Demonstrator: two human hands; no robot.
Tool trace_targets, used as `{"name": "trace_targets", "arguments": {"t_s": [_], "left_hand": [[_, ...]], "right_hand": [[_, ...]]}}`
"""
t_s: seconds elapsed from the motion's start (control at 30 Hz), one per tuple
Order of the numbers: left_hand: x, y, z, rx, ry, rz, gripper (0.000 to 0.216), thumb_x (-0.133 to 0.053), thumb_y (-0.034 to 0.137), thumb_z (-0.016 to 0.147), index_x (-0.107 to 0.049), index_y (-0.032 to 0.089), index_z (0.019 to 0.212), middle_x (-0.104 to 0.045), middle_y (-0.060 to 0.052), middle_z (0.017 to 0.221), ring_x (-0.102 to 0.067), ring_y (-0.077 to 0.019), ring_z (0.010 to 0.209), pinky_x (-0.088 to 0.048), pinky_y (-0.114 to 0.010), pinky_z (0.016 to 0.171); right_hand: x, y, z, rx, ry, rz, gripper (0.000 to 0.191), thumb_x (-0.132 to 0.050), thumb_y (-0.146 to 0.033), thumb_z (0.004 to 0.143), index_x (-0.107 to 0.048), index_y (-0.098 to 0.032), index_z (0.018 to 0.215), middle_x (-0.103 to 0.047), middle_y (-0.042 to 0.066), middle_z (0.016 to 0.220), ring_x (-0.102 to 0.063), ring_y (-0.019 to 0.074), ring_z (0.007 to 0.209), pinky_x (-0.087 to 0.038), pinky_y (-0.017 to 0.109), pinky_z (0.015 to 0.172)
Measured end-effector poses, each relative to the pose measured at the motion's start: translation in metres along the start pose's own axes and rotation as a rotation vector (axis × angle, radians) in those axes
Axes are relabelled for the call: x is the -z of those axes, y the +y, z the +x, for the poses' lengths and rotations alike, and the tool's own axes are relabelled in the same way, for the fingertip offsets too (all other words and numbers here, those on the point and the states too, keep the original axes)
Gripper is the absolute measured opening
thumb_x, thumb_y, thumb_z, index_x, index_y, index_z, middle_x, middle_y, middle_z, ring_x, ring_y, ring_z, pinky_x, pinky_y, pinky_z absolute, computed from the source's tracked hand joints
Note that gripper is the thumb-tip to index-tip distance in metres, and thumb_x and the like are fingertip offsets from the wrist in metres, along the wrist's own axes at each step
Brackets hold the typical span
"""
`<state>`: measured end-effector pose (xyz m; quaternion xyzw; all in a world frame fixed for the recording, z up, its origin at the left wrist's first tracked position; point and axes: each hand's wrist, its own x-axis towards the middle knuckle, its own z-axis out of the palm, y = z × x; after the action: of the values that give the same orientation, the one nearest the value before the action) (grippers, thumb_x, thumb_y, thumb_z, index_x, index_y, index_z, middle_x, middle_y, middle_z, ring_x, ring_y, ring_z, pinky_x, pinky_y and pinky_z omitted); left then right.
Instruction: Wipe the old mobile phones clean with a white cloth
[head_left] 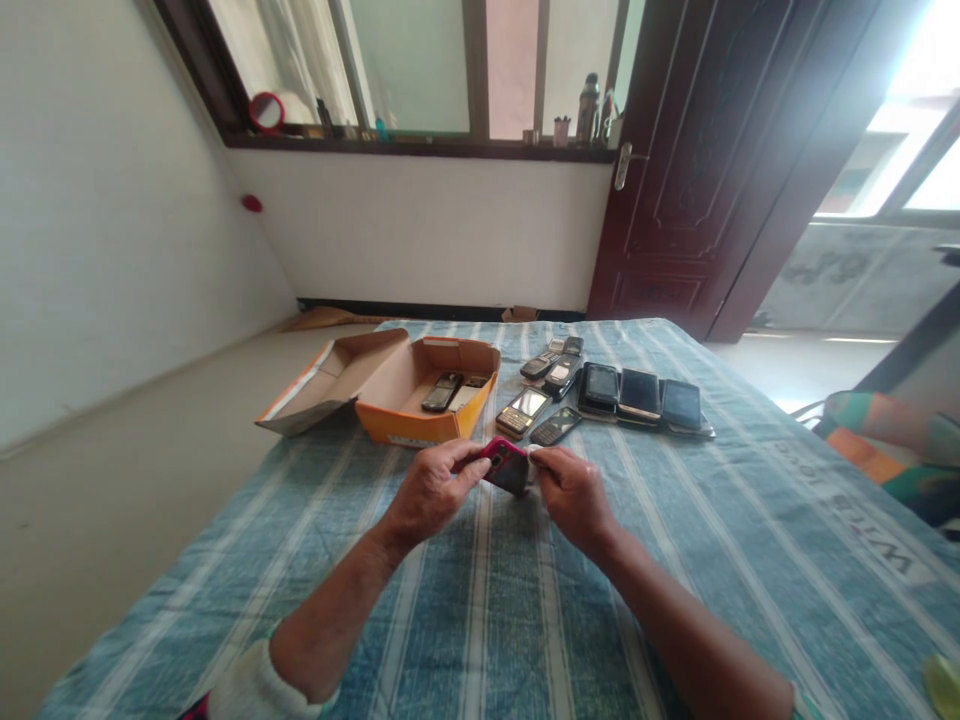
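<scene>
My left hand [431, 490] and my right hand [571, 492] meet over the striped cloth and both grip a small pink phone [507, 464], its dark back turned toward me. The left fingers wrap its left end. The right fingers pinch its right end, where a small white bit shows. Just beyond lie a gold keypad phone [523, 410] and a dark keypad phone [555, 426].
An open orange cardboard box [405, 415] with two phones inside stands at the far left, its lid [330, 385] folded out. Several dark phones [641, 398] lie in a row at the far right. The blue striped cloth [712, 540] covers the table. A dark door [697, 170] is behind.
</scene>
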<state>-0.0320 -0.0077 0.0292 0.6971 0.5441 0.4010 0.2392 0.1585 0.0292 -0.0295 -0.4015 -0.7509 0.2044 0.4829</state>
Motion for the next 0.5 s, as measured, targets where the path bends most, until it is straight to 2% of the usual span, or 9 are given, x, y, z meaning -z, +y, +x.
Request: {"name": "trace_targets", "arguments": {"t_s": [0.1,0.33,0.4,0.5], "left_hand": [[0.006,-0.003,-0.003,0.031,-0.048,-0.042,0.026,-0.058,0.031,0.081,-0.073,0.014,0.094,-0.074,-0.007,0.092,-0.067,-0.0200,0.086,-0.052,-0.027,0.078],[0.017,-0.006,-0.005,0.150,-0.156,-0.184,0.026,-0.062,0.029,0.077,-0.073,0.014,0.095,-0.074,-0.005,0.087,-0.067,-0.0184,0.081,-0.052,-0.026,0.075],[0.019,-0.008,-0.005,0.206,-0.184,-0.250,0.026,-0.064,0.027,0.075,-0.073,0.014,0.095,-0.074,-0.004,0.085,-0.067,-0.0174,0.077,-0.053,-0.026,0.073],[0.016,-0.012,-0.004,0.280,-0.159,-0.347,0.026,-0.067,0.026,0.072,-0.074,0.014,0.094,-0.074,-0.004,0.083,-0.067,-0.0160,0.073,-0.054,-0.027,0.070]], "right_hand": [[0.003,0.010,-0.002,-0.090,-0.028,-0.033,0.031,-0.047,-0.008,0.073,-0.074,-0.020,0.085,-0.071,0.003,0.079,-0.065,0.0156,0.072,-0.050,0.024,0.068],[0.004,0.008,-0.002,-0.289,-0.026,0.132,0.030,-0.050,-0.016,0.071,-0.075,-0.019,0.088,-0.074,0.003,0.084,-0.067,0.0181,0.076,-0.051,0.029,0.073],[0.003,0.006,-0.002,-0.374,-0.030,0.210,0.029,-0.053,-0.020,0.071,-0.075,-0.018,0.090,-0.075,0.004,0.083,-0.068,0.0186,0.075,-0.052,0.028,0.069],[0.001,0.005,-0.002,-0.488,-0.028,0.311,0.030,-0.056,-0.024,0.069,-0.076,-0.017,0.091,-0.074,0.005,0.079,-0.067,0.0185,0.070,-0.050,0.026,0.058]]}}
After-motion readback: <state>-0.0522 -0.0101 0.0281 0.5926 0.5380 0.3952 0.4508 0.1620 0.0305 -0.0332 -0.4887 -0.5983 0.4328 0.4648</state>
